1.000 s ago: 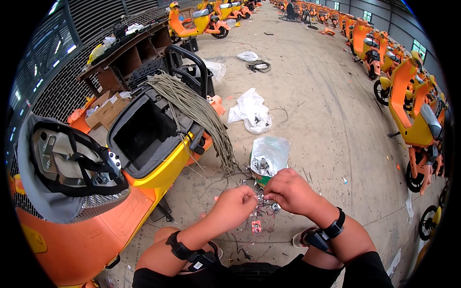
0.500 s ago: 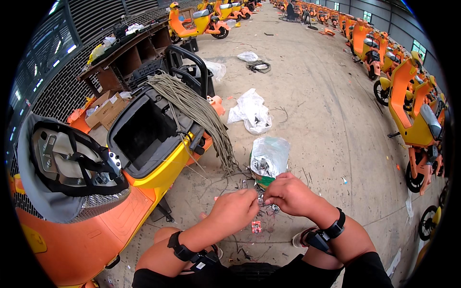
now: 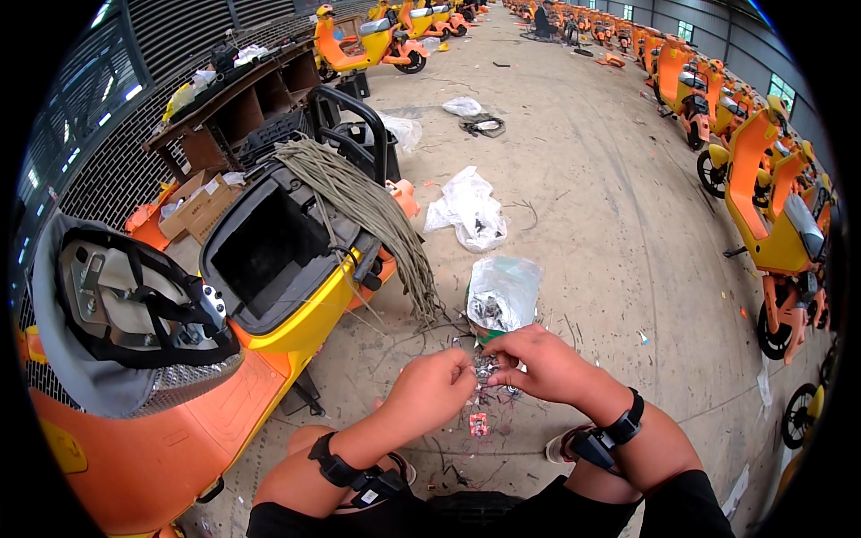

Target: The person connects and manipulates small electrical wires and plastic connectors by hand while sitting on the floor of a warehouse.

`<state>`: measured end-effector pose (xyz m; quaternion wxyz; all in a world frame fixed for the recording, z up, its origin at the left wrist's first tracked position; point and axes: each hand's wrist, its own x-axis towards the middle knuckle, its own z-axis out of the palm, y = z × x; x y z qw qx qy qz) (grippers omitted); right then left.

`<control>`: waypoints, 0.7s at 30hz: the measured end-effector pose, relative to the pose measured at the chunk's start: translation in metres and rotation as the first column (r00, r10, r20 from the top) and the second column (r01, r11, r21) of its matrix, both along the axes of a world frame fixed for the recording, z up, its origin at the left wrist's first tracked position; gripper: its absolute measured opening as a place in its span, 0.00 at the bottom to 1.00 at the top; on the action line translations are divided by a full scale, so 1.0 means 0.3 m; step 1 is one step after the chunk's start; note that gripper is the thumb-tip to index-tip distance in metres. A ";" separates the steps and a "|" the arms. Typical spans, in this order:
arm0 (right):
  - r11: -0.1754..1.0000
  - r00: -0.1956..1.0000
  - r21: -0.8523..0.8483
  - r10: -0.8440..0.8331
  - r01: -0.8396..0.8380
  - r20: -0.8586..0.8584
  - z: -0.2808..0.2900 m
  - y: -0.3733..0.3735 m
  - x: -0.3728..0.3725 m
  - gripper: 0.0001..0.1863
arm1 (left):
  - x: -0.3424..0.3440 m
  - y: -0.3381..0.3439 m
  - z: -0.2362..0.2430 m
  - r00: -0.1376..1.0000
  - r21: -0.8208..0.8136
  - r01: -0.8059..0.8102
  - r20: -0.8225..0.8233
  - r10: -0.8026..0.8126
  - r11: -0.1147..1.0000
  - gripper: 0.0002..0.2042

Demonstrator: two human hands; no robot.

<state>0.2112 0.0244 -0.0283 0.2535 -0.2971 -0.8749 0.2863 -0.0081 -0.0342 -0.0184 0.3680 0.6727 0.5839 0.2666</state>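
My left hand (image 3: 429,387) is closed, fingertips pinched on something too small to make out. Just right of it my right hand (image 3: 545,366) reaches over scattered small metal parts (image 3: 486,364) on the floor, thumb and forefinger apart and loosely curved. Beyond both hands stands a white and green sack (image 3: 516,278) with its top open and dark bits inside. A small red packet (image 3: 478,423) lies below my hands. At left, an orange-yellow scooter (image 3: 134,448) has its seat (image 3: 117,314) flipped up, exposing a black storage bucket (image 3: 260,255), with grey cords (image 3: 359,206) draped beside it.
Plastic bags (image 3: 471,215) and a cable coil (image 3: 484,125) lie on the floor ahead. Cardboard boxes (image 3: 193,211) and a cluttered brown cabinet (image 3: 224,108) stand at left. Rows of scooters (image 3: 753,197) line the right. A dark-clothed person (image 3: 543,22) sits far back.
My right hand has dipped a little toward the small parts, and its thumb and forefinger have parted. My left hand shifted slightly right, then back, still pinched.
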 end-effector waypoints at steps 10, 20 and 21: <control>0.989 0.999 0.151 0.001 0.005 -0.039 -0.022 0.009 0.004 0.07 | -0.007 0.014 -0.010 0.973 -0.255 0.037 0.228 0.023 0.966 0.09; 0.991 1.000 0.135 0.000 -0.004 0.032 -0.026 0.000 0.009 0.05 | 0.015 -0.008 0.034 0.997 -0.016 0.062 0.037 -0.061 0.998 0.07; 0.993 0.999 0.119 0.003 -0.009 0.052 -0.024 0.000 0.010 0.05 | 0.016 -0.008 0.029 0.998 0.032 0.069 0.010 -0.070 0.997 0.07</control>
